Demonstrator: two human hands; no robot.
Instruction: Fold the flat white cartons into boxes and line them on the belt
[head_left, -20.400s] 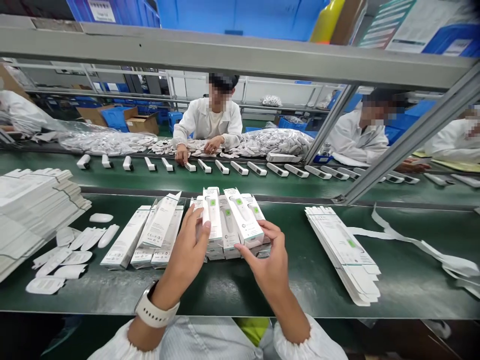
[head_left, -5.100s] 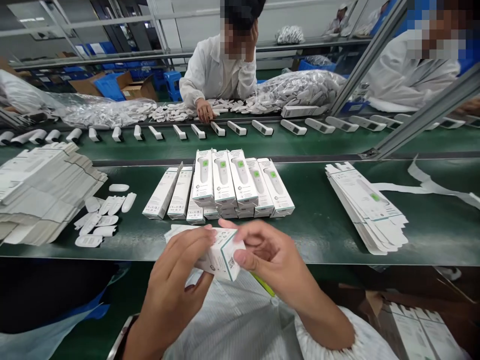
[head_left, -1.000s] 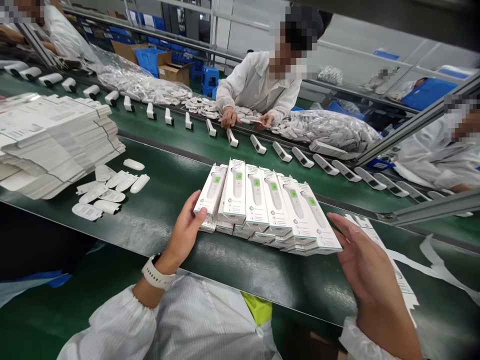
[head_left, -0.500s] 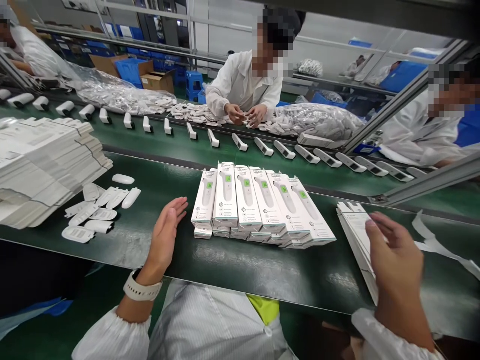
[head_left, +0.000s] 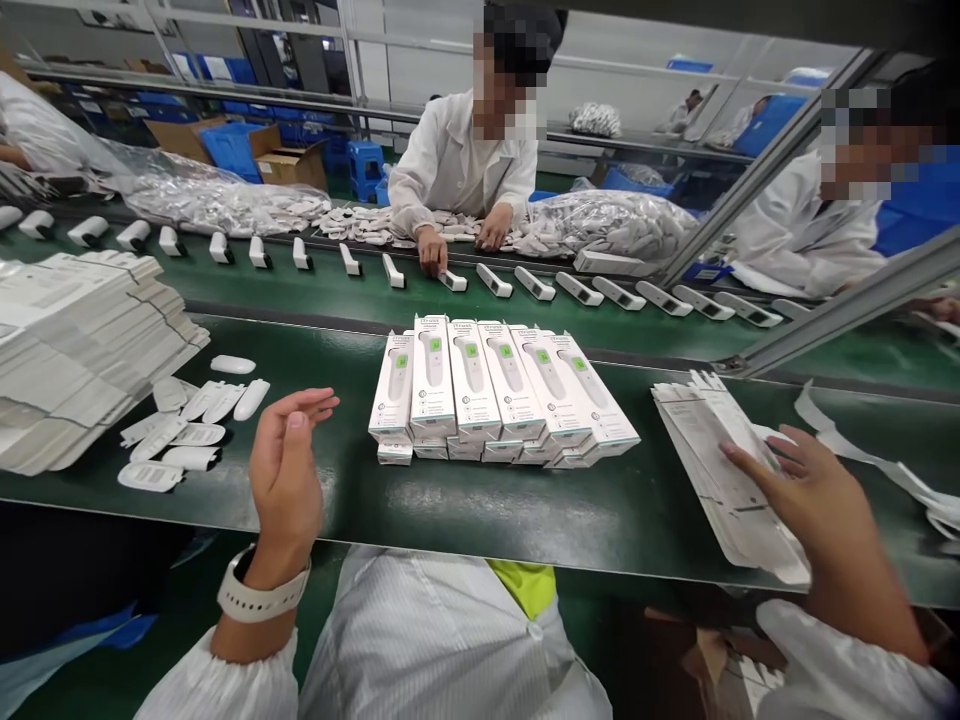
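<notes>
White rectangular cardboard thermometer boxes [head_left: 487,385], printed with a green-screened thermometer, lie in a tight overlapping block on the dark green conveyor belt [head_left: 480,515]. The left hand [head_left: 285,470] is open, empty, beside them; the right hand [head_left: 814,505] rests, fingers spread, on a stack of flat white cartons [head_left: 720,460].

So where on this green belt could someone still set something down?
Bare green belt runs in front of the white thermometer boxes, up to the left hand and the flattened cartons under the right hand. It is crowded at far left, where white plastic pieces lie beside a carton stack.
</notes>
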